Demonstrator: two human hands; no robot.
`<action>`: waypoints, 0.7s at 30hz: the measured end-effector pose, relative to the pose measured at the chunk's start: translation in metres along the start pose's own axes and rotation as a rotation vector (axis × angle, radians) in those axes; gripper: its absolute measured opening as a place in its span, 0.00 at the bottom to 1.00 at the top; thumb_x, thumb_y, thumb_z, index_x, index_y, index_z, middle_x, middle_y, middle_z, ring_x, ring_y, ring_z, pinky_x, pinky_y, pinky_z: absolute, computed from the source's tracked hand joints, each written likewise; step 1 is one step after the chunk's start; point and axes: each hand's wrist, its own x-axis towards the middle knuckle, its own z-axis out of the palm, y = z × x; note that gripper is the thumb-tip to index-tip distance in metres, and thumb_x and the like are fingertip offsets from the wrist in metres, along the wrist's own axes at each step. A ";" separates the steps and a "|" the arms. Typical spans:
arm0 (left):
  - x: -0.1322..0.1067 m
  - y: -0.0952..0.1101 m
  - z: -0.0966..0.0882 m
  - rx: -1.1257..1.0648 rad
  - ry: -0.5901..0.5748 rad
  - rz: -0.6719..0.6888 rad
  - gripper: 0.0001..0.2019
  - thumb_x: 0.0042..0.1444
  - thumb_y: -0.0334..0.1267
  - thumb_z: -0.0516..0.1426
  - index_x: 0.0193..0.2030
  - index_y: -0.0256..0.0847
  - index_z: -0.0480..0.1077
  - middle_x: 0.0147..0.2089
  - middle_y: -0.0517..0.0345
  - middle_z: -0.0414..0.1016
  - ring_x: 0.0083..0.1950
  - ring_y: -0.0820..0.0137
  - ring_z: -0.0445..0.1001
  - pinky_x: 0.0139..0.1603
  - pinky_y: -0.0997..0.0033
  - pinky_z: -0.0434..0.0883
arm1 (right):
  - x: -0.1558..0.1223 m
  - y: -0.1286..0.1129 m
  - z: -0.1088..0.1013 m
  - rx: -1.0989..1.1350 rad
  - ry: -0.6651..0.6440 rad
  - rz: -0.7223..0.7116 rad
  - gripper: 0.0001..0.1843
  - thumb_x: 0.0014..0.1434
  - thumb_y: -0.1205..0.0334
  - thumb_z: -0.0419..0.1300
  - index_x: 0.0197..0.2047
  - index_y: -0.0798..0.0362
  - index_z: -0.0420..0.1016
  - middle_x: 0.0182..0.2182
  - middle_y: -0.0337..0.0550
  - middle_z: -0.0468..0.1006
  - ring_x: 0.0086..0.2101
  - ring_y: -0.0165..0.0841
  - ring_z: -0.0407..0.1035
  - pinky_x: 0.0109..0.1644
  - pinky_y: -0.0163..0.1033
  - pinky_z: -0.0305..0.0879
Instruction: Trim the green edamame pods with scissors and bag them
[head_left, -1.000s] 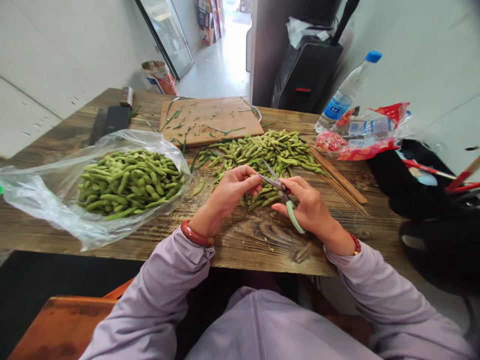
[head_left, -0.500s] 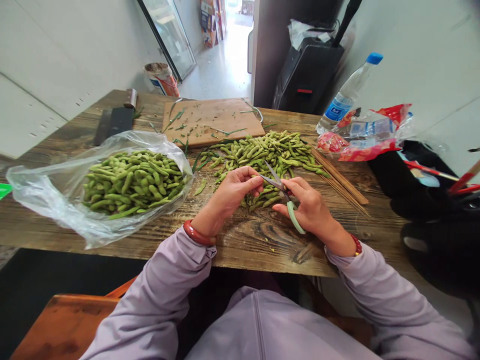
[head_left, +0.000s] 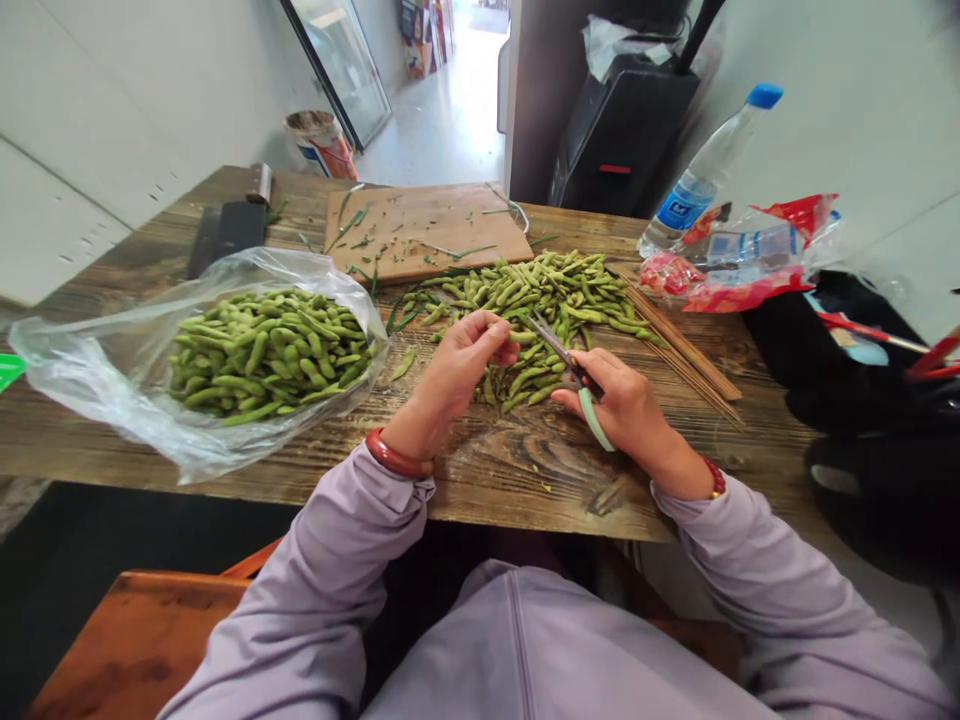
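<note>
My left hand (head_left: 463,368) is closed in a pinch over the near side of a loose heap of edamame pods (head_left: 547,290). A bit of green pod shows at its fingertips, mostly hidden by the fingers. My right hand (head_left: 626,400) grips scissors (head_left: 594,418) with pale green handles. Their blades point up and left over the heap, nearly closed and apart from the left fingers. To the left, a clear plastic bag (head_left: 112,400) lies open around a big pile of pods (head_left: 270,350).
Behind the heap lies a wooden cutting board (head_left: 427,225) with green scraps. A cleaver (head_left: 229,235) rests at the back left. Wooden skewers (head_left: 686,350), a plastic bottle (head_left: 694,190) and a red-and-clear package (head_left: 750,260) are on the right. The wooden table's (head_left: 495,490) front edge is close to me.
The scissors have drawn back right from my left fingertips, and their blades have come together. My left hand keeps its pinch. The view has tilted slightly.
</note>
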 end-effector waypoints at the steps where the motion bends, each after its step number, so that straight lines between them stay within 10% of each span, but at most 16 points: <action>1: 0.001 0.002 -0.002 -0.046 0.048 -0.003 0.12 0.56 0.42 0.64 0.33 0.38 0.67 0.31 0.60 0.76 0.31 0.75 0.75 0.36 0.75 0.73 | 0.000 0.001 0.000 0.006 0.008 0.011 0.22 0.65 0.49 0.63 0.57 0.52 0.71 0.38 0.48 0.77 0.35 0.40 0.73 0.39 0.45 0.72; 8: 0.004 0.016 -0.013 -0.067 0.095 -0.078 0.11 0.58 0.40 0.60 0.32 0.41 0.61 0.25 0.68 0.66 0.21 0.79 0.65 0.25 0.77 0.65 | -0.002 0.004 -0.001 0.006 0.014 0.051 0.22 0.64 0.49 0.63 0.57 0.50 0.72 0.39 0.47 0.78 0.35 0.40 0.74 0.41 0.46 0.73; 16: 0.001 -0.005 -0.003 1.091 -0.159 0.275 0.06 0.56 0.38 0.63 0.32 0.37 0.76 0.30 0.57 0.71 0.33 0.70 0.69 0.36 0.70 0.64 | 0.000 0.006 -0.001 0.002 -0.008 0.057 0.23 0.64 0.49 0.62 0.58 0.51 0.71 0.41 0.49 0.78 0.37 0.41 0.75 0.40 0.46 0.74; 21: -0.004 -0.010 0.000 1.415 -0.271 0.287 0.09 0.59 0.41 0.60 0.37 0.39 0.78 0.40 0.50 0.74 0.40 0.64 0.73 0.39 0.66 0.67 | 0.000 0.004 -0.001 -0.004 -0.022 0.054 0.22 0.64 0.50 0.63 0.58 0.50 0.72 0.40 0.48 0.78 0.37 0.42 0.75 0.40 0.46 0.73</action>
